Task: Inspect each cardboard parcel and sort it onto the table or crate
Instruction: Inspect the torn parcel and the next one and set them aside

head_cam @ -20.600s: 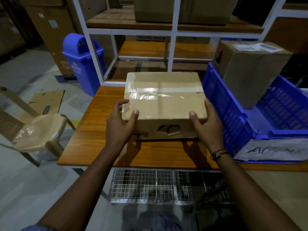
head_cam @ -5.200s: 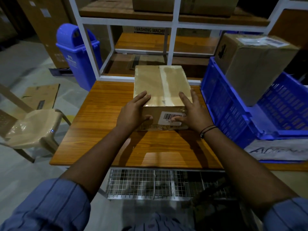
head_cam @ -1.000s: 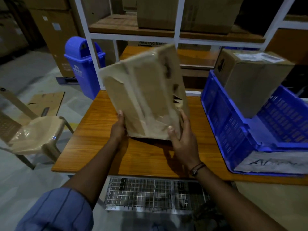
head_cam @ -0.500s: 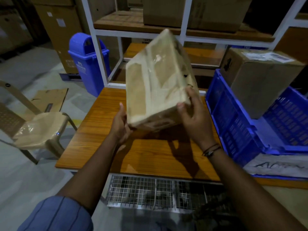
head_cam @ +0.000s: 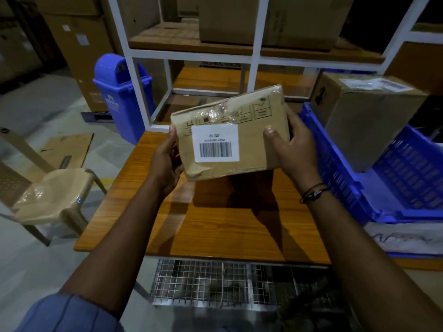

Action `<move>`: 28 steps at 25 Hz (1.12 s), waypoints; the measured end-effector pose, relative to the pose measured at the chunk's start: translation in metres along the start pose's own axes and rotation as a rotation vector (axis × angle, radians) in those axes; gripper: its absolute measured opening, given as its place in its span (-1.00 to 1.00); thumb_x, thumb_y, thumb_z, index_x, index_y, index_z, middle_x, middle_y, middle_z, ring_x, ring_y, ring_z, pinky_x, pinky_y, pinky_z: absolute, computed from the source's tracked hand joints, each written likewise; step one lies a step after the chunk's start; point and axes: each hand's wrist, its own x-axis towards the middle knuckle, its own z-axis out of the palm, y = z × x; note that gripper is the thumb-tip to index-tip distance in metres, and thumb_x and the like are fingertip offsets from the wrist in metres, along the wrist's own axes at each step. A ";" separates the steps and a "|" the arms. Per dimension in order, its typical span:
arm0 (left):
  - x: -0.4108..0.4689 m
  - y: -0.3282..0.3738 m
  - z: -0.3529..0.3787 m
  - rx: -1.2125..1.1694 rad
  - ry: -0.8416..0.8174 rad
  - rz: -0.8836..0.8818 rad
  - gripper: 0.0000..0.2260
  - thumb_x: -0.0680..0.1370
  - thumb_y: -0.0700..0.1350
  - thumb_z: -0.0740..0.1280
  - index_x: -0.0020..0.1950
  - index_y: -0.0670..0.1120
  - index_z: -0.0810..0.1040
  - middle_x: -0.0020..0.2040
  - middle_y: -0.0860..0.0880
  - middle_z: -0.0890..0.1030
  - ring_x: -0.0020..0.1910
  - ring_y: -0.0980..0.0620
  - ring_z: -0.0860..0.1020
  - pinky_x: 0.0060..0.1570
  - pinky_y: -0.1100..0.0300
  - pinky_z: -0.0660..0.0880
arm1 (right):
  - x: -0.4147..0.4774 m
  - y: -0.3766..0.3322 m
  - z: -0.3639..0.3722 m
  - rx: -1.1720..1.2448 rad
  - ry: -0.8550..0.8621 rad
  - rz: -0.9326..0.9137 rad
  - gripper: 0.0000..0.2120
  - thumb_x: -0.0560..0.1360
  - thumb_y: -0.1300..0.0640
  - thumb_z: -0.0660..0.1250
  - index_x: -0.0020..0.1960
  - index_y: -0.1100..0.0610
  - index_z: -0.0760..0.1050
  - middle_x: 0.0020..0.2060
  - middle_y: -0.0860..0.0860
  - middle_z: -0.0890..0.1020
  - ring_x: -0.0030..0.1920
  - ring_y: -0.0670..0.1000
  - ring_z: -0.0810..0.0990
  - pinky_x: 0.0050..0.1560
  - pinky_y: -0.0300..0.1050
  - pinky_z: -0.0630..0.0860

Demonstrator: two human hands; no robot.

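I hold a flat cardboard parcel (head_cam: 251,121) in the air above the wooden table (head_cam: 227,224), tilted so its side with a white barcode label faces me. My left hand (head_cam: 165,161) grips its left edge and my right hand (head_cam: 291,149) grips its right edge. Clear tape and printed handling symbols run along the parcel's upper edge, and its lower left corner is dented. To the right, a blue plastic crate (head_cam: 340,178) rests on the table with a taller cardboard box (head_cam: 369,116) standing in it.
A white metal rack (head_cam: 256,56) with wooden shelves and large cartons stands behind the table. A blue bin (head_cam: 122,97) sits at the left on the floor, a beige plastic chair (head_cam: 52,195) nearer left. A wire mesh cage (head_cam: 223,283) lies under the table's front edge.
I have turned the parcel in both hands, from showing its broad taped face upright to showing the labelled side toward me. It stays lifted off the table.
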 end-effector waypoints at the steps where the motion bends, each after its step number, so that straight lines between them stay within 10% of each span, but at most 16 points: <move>1: -0.001 -0.006 0.000 -0.038 0.002 -0.006 -0.59 0.71 0.19 0.16 0.33 -0.01 0.62 0.28 -0.12 0.67 0.29 -0.15 0.63 0.14 -0.11 0.60 | -0.006 -0.003 0.006 -0.021 -0.010 -0.011 -0.39 0.64 -0.01 0.35 0.64 -0.06 0.23 0.31 -0.18 0.55 0.22 -0.35 0.55 0.06 -0.30 0.62; 5: -0.005 -0.010 0.016 -0.070 0.015 0.009 -0.61 0.73 0.15 0.10 0.31 -0.01 0.62 0.25 -0.11 0.69 0.26 -0.15 0.65 0.07 -0.07 0.64 | -0.024 -0.012 0.012 -0.096 0.003 -0.109 -0.31 0.60 -0.16 0.28 0.66 -0.08 0.15 0.54 0.01 0.42 0.48 0.01 0.47 0.29 0.10 0.61; 11: 0.005 0.037 0.071 -0.027 -0.136 0.236 -0.66 0.75 0.05 0.10 0.28 -0.02 0.62 0.24 -0.09 0.69 0.29 -0.13 0.63 0.27 -0.21 0.55 | -0.013 -0.045 -0.057 -0.066 0.204 -0.183 -0.36 0.66 0.02 0.34 0.66 0.07 0.19 0.45 -0.10 0.49 0.38 -0.29 0.47 0.26 -0.37 0.49; 15: 0.001 0.056 0.133 0.017 -0.282 0.335 -0.69 0.74 0.06 0.12 0.25 -0.01 0.61 0.29 -0.15 0.66 0.32 -0.18 0.61 0.33 -0.34 0.48 | -0.015 -0.062 -0.120 -0.060 0.362 -0.257 -0.41 0.68 0.10 0.31 0.64 0.18 0.21 0.49 0.00 0.47 0.44 -0.17 0.47 0.39 -0.15 0.49; 28: -0.060 0.000 0.301 0.126 -0.666 0.281 -0.60 0.69 -0.07 0.26 0.52 -0.12 0.47 0.29 -0.04 0.67 0.22 0.04 0.66 0.05 0.21 0.63 | -0.070 -0.027 -0.310 -0.236 0.697 -0.128 -0.56 0.61 0.01 0.30 0.44 0.13 0.52 0.26 -0.07 0.65 0.28 -0.04 0.61 0.28 0.20 0.58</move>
